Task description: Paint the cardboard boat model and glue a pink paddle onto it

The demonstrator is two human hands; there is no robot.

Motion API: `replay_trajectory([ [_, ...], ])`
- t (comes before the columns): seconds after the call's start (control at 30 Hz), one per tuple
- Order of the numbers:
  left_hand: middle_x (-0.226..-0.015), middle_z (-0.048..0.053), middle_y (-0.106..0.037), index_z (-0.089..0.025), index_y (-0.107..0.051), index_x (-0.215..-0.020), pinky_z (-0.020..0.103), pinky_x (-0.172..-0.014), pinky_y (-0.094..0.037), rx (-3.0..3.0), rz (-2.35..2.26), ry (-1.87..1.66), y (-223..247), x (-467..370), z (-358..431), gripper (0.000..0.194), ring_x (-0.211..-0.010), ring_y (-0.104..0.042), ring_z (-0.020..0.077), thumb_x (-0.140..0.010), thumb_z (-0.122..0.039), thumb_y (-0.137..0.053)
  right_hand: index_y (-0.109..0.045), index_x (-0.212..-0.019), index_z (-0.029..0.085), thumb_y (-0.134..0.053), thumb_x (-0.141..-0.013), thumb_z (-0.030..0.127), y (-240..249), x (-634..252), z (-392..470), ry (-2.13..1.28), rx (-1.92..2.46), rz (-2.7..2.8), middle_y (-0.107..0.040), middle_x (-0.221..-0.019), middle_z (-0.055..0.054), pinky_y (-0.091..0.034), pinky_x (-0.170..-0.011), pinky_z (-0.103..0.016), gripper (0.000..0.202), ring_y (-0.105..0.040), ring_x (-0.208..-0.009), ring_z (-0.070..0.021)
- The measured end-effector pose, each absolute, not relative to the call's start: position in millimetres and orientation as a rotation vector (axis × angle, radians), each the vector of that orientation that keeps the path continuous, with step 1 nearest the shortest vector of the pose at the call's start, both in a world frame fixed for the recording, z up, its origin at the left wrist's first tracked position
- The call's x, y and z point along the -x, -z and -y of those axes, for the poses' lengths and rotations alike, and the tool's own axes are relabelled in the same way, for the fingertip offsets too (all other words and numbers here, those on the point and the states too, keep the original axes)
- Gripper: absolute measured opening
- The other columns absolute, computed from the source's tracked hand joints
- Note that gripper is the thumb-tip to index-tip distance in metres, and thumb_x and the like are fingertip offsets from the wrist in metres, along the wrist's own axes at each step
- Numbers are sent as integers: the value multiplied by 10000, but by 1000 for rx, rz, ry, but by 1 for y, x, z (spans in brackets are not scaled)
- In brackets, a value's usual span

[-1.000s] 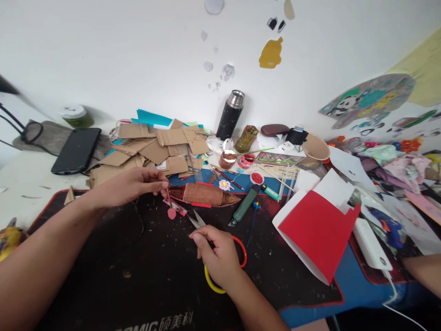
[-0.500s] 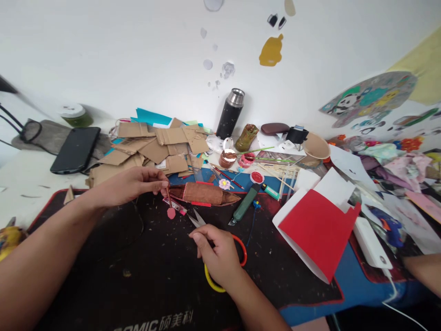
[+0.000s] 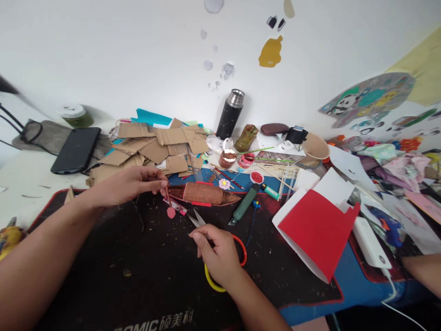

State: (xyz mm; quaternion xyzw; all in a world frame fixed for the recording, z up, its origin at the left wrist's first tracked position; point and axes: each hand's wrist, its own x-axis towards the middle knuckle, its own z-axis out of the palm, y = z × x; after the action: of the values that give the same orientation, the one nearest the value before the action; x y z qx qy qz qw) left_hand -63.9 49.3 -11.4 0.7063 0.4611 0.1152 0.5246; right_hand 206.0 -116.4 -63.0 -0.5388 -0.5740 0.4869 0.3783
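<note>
Pinched fingers of my left hand point(image 3: 148, 184) hold a thin brown stick with a small pink-red disc point(image 3: 171, 212) hanging at its lower end. Just right of that hand lies a brown model boat point(image 3: 203, 193) with red strips along its sides. My right hand point(image 3: 217, 253) is closed above a pair of scissors point(image 3: 245, 252) with red and yellow handles; the blades lie apart, pointing up and left. Its thumb and forefinger are pressed together, and whatever they hold is too small to name. A pink-and-white item point(image 3: 178, 208) lies beneath the disc.
Cardboard pieces point(image 3: 155, 149) are heaped at the back left. A green cutter point(image 3: 245, 204), paint pots point(image 3: 228, 158) and a black flask point(image 3: 230, 114) stand or lie behind. Red paper point(image 3: 319, 227) is at right, with another person's arm point(image 3: 423, 273) at the far right edge.
</note>
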Motion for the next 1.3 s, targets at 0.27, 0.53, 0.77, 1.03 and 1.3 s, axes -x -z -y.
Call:
replay_trajectory([
  [0.27,-919,45,-829,-207,-752,-936,364,-871,-489,-1691,-1101,-292,12,67,-50,402,-901,-708,230,-937,-596,-647,-793,-943,222,-627,-1040,448,64,-206,116,-1248,1390,1469,-633,-589,36,-453,-583,-243,297,-614,-537,-144],
  [0.53,-893,29,-812,-207,-766,-940,328,-830,-476,-1694,-1100,-308,12,73,-51,409,-849,-667,211,-944,-601,-660,-797,-945,213,-638,-1040,420,65,-206,117,-1251,1386,1463,-632,-592,40,-455,-597,-240,278,-608,-542,-137],
  [0.77,-871,17,-792,-226,-761,-910,315,-820,-491,-1698,-1109,-324,0,71,-47,407,-833,-663,209,-916,-620,-661,-793,-938,206,-621,-1039,432,62,-205,116,-1248,1403,1467,-626,-582,38,-448,-592,-242,302,-605,-543,-139],
  [1.03,-816,-10,-738,-224,-737,-896,305,-797,-469,-1706,-1179,-357,-13,77,-42,385,-798,-607,198,-898,-606,-696,-787,-923,205,-625,-1042,479,62,-204,116,-1233,1436,1477,-625,-573,34,-423,-556,-235,339,-588,-530,-141],
  [1.3,-911,34,-791,-228,-778,-921,288,-684,-442,-1658,-1418,-569,-43,122,-26,475,-851,-649,229,-892,-693,-686,-819,-962,245,-649,-1055,360,41,-181,115,-1277,1332,1770,-774,-718,10,-527,-695,-253,225,-730,-666,-164],
])
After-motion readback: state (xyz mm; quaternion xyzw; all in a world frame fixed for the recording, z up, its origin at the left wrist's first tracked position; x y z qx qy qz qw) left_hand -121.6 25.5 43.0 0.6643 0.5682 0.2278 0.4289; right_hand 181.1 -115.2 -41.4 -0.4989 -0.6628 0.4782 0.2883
